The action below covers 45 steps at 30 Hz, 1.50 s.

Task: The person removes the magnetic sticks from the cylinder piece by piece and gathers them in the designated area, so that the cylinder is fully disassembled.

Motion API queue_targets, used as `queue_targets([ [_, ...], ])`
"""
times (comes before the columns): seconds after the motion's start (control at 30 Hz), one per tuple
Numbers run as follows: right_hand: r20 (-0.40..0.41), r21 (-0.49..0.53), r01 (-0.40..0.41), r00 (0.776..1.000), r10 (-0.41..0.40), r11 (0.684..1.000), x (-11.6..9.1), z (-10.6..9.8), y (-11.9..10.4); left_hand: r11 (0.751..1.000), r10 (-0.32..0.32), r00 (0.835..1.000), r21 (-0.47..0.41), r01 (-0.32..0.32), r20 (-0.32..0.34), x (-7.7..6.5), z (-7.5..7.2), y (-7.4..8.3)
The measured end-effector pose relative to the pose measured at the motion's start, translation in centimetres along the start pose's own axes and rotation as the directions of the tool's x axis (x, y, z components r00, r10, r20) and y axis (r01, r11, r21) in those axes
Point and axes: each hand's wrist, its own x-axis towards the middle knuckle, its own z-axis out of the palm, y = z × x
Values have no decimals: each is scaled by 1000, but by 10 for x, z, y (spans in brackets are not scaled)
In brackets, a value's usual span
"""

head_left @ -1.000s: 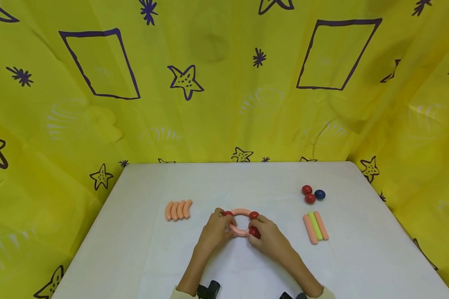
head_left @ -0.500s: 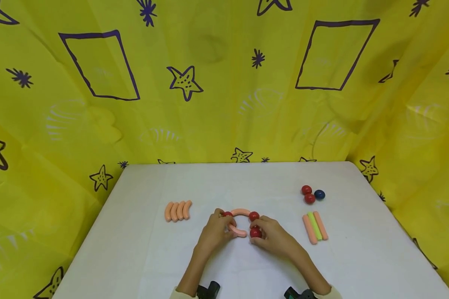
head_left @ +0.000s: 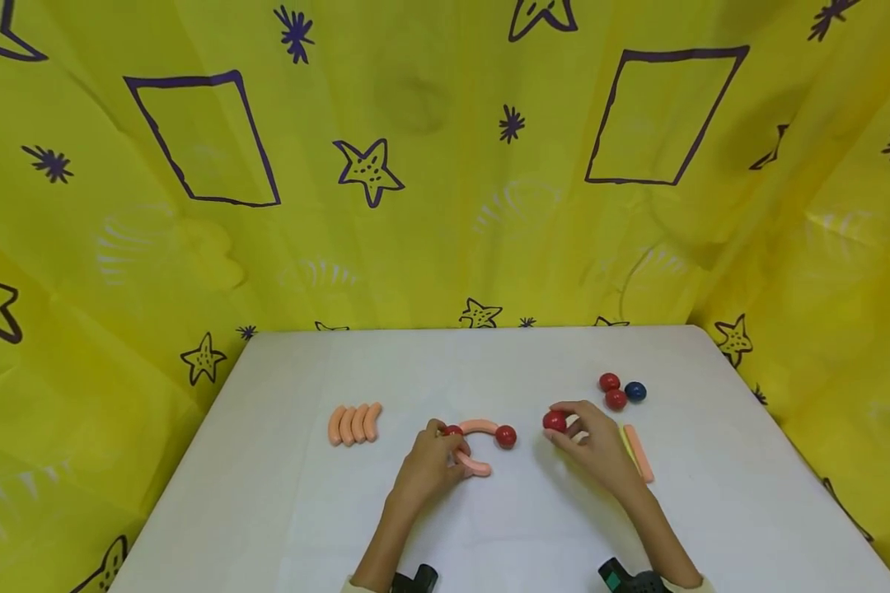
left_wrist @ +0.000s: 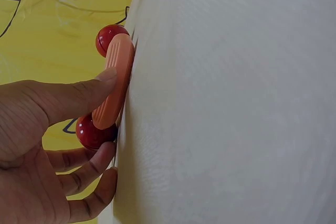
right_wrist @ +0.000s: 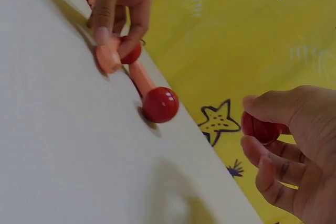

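Observation:
My left hand (head_left: 424, 468) pinches a curved salmon-pink stick (head_left: 476, 467) near the table, its thumb on the ridged side in the left wrist view. A shiny red ball (left_wrist: 93, 132) sits at that stick's end, beside my fingers. Just beyond lies another curved stick (head_left: 480, 426), running from a red ball by my left fingertips to a second red ball (head_left: 506, 436) at its right end. Off to the right, my right hand (head_left: 601, 449) holds a separate red ball (head_left: 555, 421) between thumb and fingertips, raised over the table.
On the white table (head_left: 282, 511), several curved sticks (head_left: 353, 424) lie side by side at left. Two loose red balls (head_left: 615, 399) and a dark blue ball (head_left: 635, 391) rest at back right. Straight sticks (head_left: 639, 453) in pink and yellow-green lie partly behind my right hand.
My right hand has pulled a red ball away from the ring of sticks and balls, carrying it right and up. The left hand stays in place with the curved stick.

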Motion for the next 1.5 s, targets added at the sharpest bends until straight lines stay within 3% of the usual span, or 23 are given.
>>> queue_targets([
  [0.1,-131,-29,-86,988,81,996,4,-18,10,1000,-5,1000,-13,5,4,0,0,0],
  [0.23,-228,-31,-260,942,246,965,6,-44,23,1000,-9,1000,-6,9,2,0,-1,0],
  [0.4,-202,-17,-444,879,432,896,3,-66,44,1000,-13,1000,3,13,3,0,0,0],
  [0.67,-136,13,-559,821,555,829,4,-72,74,1000,-18,1000,-3,18,4,0,2,0],
  [0.93,-169,-25,-562,818,550,827,4,-66,87,1000,1,1000,14,-1,-4,1,3,-1],
  [1.33,-230,-48,-566,808,542,823,7,-57,90,1000,-7,1000,13,7,4,1,4,-2],
  [1.5,-247,-44,-573,800,546,819,8,-55,89,999,21,1000,35,-20,-6,1,2,-3],
])
